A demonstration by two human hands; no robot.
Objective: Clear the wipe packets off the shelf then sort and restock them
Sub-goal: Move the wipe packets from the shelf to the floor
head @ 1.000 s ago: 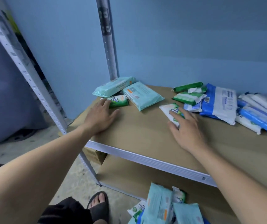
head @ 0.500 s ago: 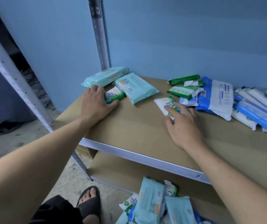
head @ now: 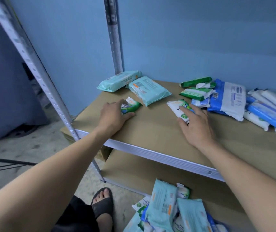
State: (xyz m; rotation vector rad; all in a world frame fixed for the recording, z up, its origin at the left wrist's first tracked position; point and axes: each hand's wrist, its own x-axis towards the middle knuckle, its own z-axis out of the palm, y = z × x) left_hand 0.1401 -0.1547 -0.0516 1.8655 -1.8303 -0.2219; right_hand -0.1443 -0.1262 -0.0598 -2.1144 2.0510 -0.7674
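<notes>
Blue wall behind and the brown shelf point(head: 150, 134) in front, framed much as half a second back. I see the left grip point(head: 112, 117) curled on the small green packet point(head: 133, 104), with the fingers over its far left edge and the thumb along its near edge. More of the packet shows now; before, the hand covered most of it. The packet lies on the shelf just beside a teal packet point(head: 148, 92). A second teal packet point(head: 119, 80) is behind, by the metal post point(head: 114, 47).

The right grip point(head: 196, 127) lies flat with straight fingers, forefinger pressing the white packet point(head: 174, 106) and thumb at its near end. I can't see any real change there. The white packet sits on the shelf just left of the green packets point(head: 195, 93) and the blue-and-white pile point(head: 266, 113).

The lower shelf point(head: 125, 166) holds a heap of packets point(head: 165, 210). A sandalled foot point(head: 103, 200) is on the floor.
</notes>
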